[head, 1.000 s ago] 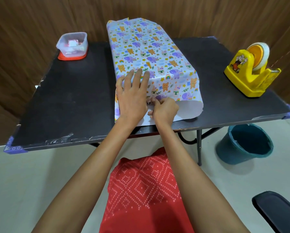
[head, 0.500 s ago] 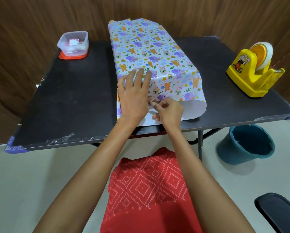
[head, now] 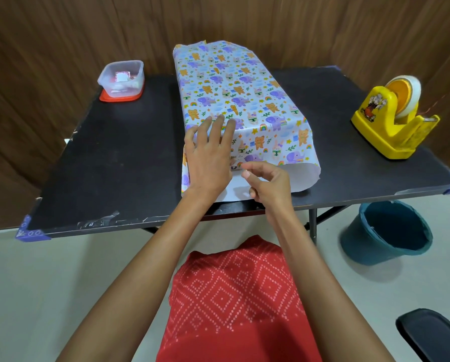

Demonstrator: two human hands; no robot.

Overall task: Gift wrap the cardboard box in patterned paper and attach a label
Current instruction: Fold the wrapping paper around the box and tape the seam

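Wood-panelled wall [head: 62, 35] behind; black table [head: 129, 158] in front, pale floor below. Along the middle of the table, from the near edge toward the far one, patterned paper [head: 234, 84] drawn round the cardboard box, the box itself wholly hidden underneath. Near end of the paper not yet folded: an open tube, white underside showing, close to the table's near edge. Left hand [head: 209, 155] flat on the near left corner of the wrapped top, fingers straight and slightly spread, pressing the paper down. Right hand [head: 269, 184] just beside it, raised clear of the paper, fingers loosely curled, thumb and forefinger close together with nothing visible between. Yellow tape dispenser [head: 391, 121] well apart, at the right edge.

Likely trouble from here:
- Overlap springing open or sliding askew with any easing of the left hand's pressure; seam taped or not, impossible to tell.
- Long one-handed reach to the dispenser.
- Creasing or tearing of the loose near end under hurried folding.

Containers:
- Clear plastic tub [head: 121, 78] at the far left, seated on a red lid [head: 119, 97], holding small red-and-white pieces, too small to identify, possibly labels.
- Teal bucket [head: 385, 231] on the floor under the right side, interior dark, contents not discernible.
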